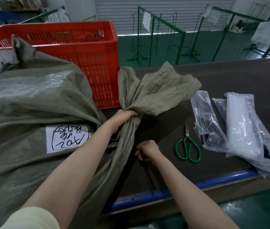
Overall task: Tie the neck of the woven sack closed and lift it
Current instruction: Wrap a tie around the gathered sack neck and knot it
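woven sack lies on the left of the table, neck bunched | my left hand fists tight around the neck | my right hand pinches a thin black tie just right of it | green-handled scissors and plastic bags to the right | red crate far behind.
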Tool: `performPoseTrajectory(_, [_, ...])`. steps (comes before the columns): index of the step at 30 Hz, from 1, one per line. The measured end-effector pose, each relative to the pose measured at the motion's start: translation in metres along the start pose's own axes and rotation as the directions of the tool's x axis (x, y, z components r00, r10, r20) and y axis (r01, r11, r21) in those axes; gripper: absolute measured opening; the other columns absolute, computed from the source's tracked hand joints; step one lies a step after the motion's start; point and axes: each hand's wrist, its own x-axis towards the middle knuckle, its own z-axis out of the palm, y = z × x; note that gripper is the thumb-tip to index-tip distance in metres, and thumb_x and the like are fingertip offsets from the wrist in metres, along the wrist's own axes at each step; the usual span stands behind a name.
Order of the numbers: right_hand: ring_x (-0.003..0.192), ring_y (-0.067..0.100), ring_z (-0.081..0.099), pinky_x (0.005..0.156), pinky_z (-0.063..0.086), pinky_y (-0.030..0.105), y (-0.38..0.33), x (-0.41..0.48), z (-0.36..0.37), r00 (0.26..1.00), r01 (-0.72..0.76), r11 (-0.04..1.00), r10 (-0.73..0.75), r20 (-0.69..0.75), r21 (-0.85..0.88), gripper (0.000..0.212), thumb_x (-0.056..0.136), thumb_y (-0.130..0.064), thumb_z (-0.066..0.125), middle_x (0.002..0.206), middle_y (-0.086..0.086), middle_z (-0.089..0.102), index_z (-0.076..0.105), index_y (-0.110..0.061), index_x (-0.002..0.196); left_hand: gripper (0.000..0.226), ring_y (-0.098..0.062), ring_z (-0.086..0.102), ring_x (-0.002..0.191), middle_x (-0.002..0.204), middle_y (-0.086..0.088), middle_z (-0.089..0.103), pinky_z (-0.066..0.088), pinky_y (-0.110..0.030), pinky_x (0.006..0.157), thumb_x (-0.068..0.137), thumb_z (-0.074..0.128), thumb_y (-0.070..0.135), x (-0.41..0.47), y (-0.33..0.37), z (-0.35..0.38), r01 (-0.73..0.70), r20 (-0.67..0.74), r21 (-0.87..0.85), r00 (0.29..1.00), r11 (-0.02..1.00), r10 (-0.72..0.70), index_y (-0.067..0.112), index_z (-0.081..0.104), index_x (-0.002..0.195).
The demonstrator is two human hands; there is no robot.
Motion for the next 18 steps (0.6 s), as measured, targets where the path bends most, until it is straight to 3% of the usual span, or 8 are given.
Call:
performPoseTrajectory(3, [0.054,0.02,0.053,0.041,0.043,0.023,-0.012,-0.01,0.008,0.989,0.149,0.987,-0.15,0.007,0.054,0.017,0.091,-0.013,0.045,0.073,0.012,0.059,0.061,-0.01,0.089,0.076,-0.026,0.056,0.118,0.131,-0.011,0.057,0.044,-0.036,0.102,0.073,0.071,0.035,0.003,-0.004,0.005,0.066,0.061,0.084,0.996,0.994,-0.071,0.009,0.04,0.139])
performPoseTrajectory(5, [0.084,0.03,0.065,0.07,0.055,0.036,-0.015,-0.013,0.013,0.976,0.217,0.974,-0.218,0.007,0.066,0.022,0.088,-0.013,0.052,0.096,0.017,0.067,0.065,-0.003,0.103,0.088,-0.031,0.043,0.13,0.141,-0.014,0.045,0.036,-0.038,0.108,0.069,0.069,0.049,0.006,-0.004,0.008,0.137,-0.011,0.299,0.99,0.945,-0.14,0.012,0.036,0.142])
performPoseTrajectory(7, [0.103,0.032,0.064,0.091,0.051,0.04,-0.013,-0.014,0.018,0.966,0.259,0.961,-0.259,-0.01,0.098,0.023,0.087,-0.01,0.054,0.109,0.018,0.068,0.067,-0.001,0.104,0.1,-0.037,0.023,0.139,0.151,-0.017,0.029,0.023,-0.042,0.114,0.061,0.061,0.067,0.006,-0.003,0.008,0.192,-0.101,0.553,0.981,0.811,-0.163,0.021,0.031,0.144])
performPoseTrajectory(10, [0.102,0.028,0.063,0.093,0.05,0.037,-0.01,-0.016,0.019,0.964,0.267,0.948,-0.266,-0.031,0.175,0.023,0.088,-0.007,0.053,0.112,0.017,0.067,0.065,-0.001,0.106,0.094,-0.029,0.036,0.136,0.147,-0.008,0.038,0.031,-0.03,0.105,0.068,0.066,0.06,0.0,0.0,0.004,0.17,0.037,0.384,0.979,0.908,-0.199,0.018,0.031,0.144])
performPoseTrajectory(13, [0.09,0.022,0.063,0.082,0.052,0.031,-0.01,-0.017,0.016,0.969,0.236,0.958,-0.244,0.035,0.161,0.025,0.09,-0.011,0.051,0.11,0.017,0.067,0.063,-0.002,0.109,0.091,-0.027,0.053,0.12,0.134,-0.009,0.053,0.042,-0.035,0.101,0.063,0.074,0.049,-0.004,-0.004,-0.003,0.191,0.121,0.16,0.97,0.968,-0.211,0.012,0.039,0.139])
performPoseTrajectory(14, [0.078,0.02,0.062,0.07,0.052,0.027,-0.01,-0.018,0.014,0.972,0.221,0.966,-0.229,0.051,0.135,0.026,0.091,-0.013,0.049,0.104,0.017,0.069,0.062,0.0,0.11,0.088,-0.025,0.058,0.109,0.122,-0.01,0.06,0.046,-0.035,0.095,0.061,0.076,0.045,0.001,-0.008,-0.005,0.192,0.074,0.092,0.977,0.977,-0.199,0.009,0.044,0.135])
performPoseTrajectory(16, [0.052,0.013,0.052,0.044,0.042,0.016,-0.007,-0.02,0.009,0.977,0.201,0.978,-0.204,0.065,0.051,0.031,0.093,-0.012,0.044,0.075,0.012,0.063,0.059,0.001,0.117,0.056,-0.022,0.059,0.087,0.095,-0.007,0.063,0.047,-0.03,0.077,0.071,0.069,0.031,-0.003,-0.008,-0.006,0.138,-0.058,-0.076,0.988,0.988,-0.143,0.006,0.052,0.118])
performPoseTrajectory(18, [0.037,0.006,0.044,0.032,0.033,0.011,-0.001,-0.022,0.002,0.979,0.194,0.981,-0.193,0.072,-0.005,0.033,0.091,-0.005,0.042,0.063,0.003,0.054,0.055,-0.002,0.121,0.049,-0.025,0.058,0.087,0.097,-0.007,0.062,0.045,-0.03,0.075,0.07,0.062,0.03,-0.006,-0.006,-0.007,0.114,-0.185,-0.177,0.972,0.978,-0.146,0.008,0.055,0.114])
